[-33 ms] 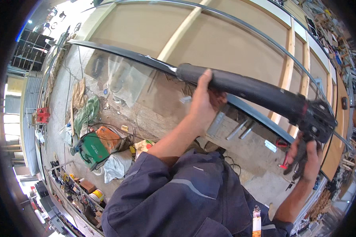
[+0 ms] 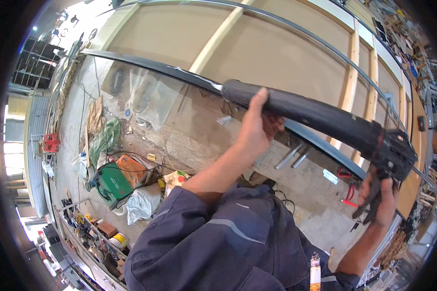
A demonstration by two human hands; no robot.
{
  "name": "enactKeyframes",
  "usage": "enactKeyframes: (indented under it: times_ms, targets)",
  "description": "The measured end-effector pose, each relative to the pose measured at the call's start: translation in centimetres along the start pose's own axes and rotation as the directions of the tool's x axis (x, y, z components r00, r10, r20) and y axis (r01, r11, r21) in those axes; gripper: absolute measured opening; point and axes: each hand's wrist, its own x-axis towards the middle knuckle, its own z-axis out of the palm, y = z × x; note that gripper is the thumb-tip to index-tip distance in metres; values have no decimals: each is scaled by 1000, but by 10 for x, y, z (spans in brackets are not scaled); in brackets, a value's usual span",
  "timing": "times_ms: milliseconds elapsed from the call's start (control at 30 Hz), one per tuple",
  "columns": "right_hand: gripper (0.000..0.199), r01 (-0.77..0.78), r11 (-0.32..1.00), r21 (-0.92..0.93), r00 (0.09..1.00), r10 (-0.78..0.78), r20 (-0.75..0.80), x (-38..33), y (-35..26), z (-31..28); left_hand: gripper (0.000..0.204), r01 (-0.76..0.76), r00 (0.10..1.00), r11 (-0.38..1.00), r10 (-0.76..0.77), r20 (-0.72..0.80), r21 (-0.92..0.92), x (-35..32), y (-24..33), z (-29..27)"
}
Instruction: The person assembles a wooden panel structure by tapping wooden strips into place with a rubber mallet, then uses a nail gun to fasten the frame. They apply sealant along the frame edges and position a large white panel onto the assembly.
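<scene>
A black caulking gun [image 2: 320,114] lies slantwise across the view, its white nozzle pointing left onto the dark metal rail [image 2: 145,63]. Wrapped under the front of its barrel is my left hand [image 2: 260,123], thumb on top. At the back end, my right hand [image 2: 378,194] grips the handle and trigger. A white bead [image 2: 189,74] runs along the rail to the nozzle tip. Part of the rail passes behind the barrel and my left hand.
Beyond the rail, a large beige panel [image 2: 286,63] has wooden battens [image 2: 221,36] across it. Metal tubes [image 2: 289,157] lie below the rail. On the floor at left are a green machine [image 2: 112,184], sacks and a cable. A red stool-like object [image 2: 51,143] stands farther left.
The caulking gun and both my hands have shifted slightly right along the rail. The nozzle tip has moved with them, and the white bead reaches a little farther right.
</scene>
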Motion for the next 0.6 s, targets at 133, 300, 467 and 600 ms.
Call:
enactKeyframes:
  times_ms: [133, 300, 467, 600]
  targets:
    - [65, 21, 997, -76, 989, -32, -147, -46, -3, -106, 47, 247, 949, 968, -252, 188, 50, -25, -90, 39]
    - [56, -63, 983, -174, 907, -16, -420, -131, 5, -237, 52, 494, 774, 842, -540, 331, 216, -60, -212, 93]
    - [47, -132, 987, -89, 828, 60, -557, -222, 23, -347, 59, 600, 568, 708, -705, 425, 373, -97, -330, 142]
    - [44, -174, 978, -112, 728, 51, -684, -279, 26, -389, 61, 657, 432, 617, -779, 455, 432, -126, -414, 176]
